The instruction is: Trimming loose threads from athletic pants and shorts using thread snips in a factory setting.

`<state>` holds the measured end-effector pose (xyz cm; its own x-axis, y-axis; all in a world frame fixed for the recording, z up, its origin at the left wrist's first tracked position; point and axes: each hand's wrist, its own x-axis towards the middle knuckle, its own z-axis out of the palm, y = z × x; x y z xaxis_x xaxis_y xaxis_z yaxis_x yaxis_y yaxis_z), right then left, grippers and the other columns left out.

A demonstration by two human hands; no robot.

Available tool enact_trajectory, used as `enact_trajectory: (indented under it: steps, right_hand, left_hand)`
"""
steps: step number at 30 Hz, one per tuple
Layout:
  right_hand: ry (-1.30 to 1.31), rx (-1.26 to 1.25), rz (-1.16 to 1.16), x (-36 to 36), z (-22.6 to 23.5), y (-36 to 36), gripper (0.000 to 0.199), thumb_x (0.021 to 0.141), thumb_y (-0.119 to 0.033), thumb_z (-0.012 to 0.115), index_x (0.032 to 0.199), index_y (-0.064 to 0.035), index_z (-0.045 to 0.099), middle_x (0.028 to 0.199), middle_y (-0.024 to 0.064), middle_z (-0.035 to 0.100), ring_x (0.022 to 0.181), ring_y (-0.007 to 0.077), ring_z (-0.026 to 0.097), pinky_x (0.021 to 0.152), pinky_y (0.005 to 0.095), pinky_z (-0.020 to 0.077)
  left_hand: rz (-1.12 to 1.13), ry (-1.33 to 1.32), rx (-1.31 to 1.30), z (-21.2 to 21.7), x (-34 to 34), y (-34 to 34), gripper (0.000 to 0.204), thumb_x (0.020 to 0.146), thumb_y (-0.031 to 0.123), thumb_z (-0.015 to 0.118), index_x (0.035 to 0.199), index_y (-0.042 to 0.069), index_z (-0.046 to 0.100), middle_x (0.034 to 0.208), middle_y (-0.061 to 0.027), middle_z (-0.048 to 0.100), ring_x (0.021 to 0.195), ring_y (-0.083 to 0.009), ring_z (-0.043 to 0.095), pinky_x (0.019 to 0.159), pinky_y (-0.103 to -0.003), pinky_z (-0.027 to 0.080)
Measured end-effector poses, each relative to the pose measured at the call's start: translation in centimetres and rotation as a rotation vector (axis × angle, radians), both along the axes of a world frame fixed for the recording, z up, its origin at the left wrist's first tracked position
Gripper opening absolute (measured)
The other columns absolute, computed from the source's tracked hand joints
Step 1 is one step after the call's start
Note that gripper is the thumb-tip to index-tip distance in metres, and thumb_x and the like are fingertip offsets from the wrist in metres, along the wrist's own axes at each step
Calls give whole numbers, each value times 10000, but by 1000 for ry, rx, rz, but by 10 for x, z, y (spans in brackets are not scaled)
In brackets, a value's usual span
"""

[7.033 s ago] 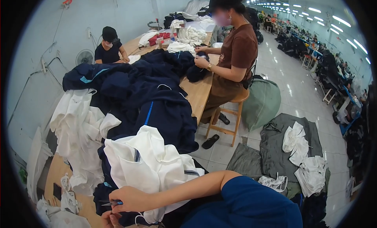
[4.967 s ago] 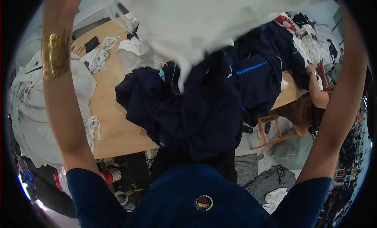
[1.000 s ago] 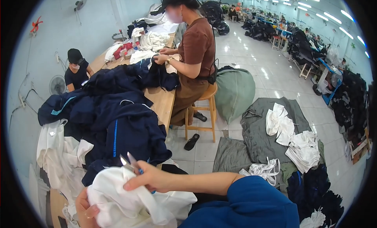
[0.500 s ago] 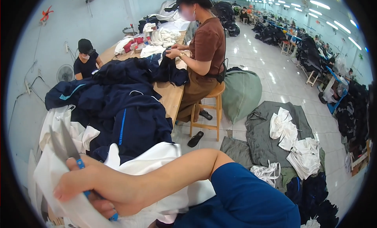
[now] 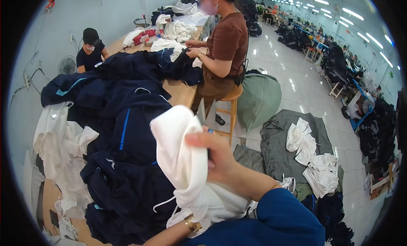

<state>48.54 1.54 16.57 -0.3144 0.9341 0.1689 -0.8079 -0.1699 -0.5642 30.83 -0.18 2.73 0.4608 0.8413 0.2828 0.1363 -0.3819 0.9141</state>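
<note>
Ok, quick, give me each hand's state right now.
Left hand: hidden by the white garment; open or closed cannot be told.
Right hand: closed, holding the white garment and scissors.

White garment [image 5: 176,144] gripped in right hand [image 5: 219,155], bunched and raised. Scissors [image 5: 201,111] held in same hand, blades pointed upward just beyond grip. White cord [image 5: 162,203] trailed below grip. Below grip: left forearm [image 5: 163,239], gold bracelet [image 5: 193,224] worn; left hand concealed by white garment. Left of grip: navy garments [image 5: 123,167] heaped on wooden table [image 5: 182,89]. Beyond grip: co-worker [image 5: 229,42] seated on stool [image 5: 235,94]. Right of grip: grey cloth [image 5: 277,146] spread on floor, white pieces [image 5: 300,140] laid on top.
</note>
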Motion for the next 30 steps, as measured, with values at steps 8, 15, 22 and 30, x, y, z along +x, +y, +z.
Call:
enact_trajectory:
  steps: [8, 15, 22, 30]
  right_hand:
    - [-179, -282, -463, 72, -36, 15, 120, 753, -175, 646, 748, -69, 588, 586, -29, 547, 372, 21, 376, 344, 179, 258]
    - [-834, -712, -789, 190, -175, -14, 176, 766, -189, 631, 847, -40, 584, 623, -20, 541, 434, 58, 457, 360, 197, 298]
    - [-901, -175, -836, 90, -164, -18, 425, 779, -151, 663, 1154, -46, 492, 1011, 48, 579, 767, 69, 523, 646, 215, 416]
    - [-66, -40, -620, 58, -213, 0, 597, 761, -108, 676, 1253, -42, 345, 1124, 112, 482, 999, 198, 508, 858, 285, 432]
  left_hand:
    - [-227, 1, -160, -16, 36, 19, 485, 761, 142, 636, 1199, 7, 478, 1104, -82, 559, 1025, -162, 532, 872, -294, 423]
    - [69, -751, -720, 84, 30, 68, 302, 936, 281, 430, 1060, 28, 538, 995, -70, 605, 876, -176, 604, 801, -322, 493]
    - [68, -826, -560, 91, 71, 79, 223, 956, 250, 409, 1012, 62, 516, 930, -25, 577, 860, -110, 568, 761, -276, 471]
    - [-212, -657, -236, 131, 106, 31, 158, 923, 181, 484, 982, 75, 383, 913, -17, 517, 792, -72, 518, 712, -241, 457]
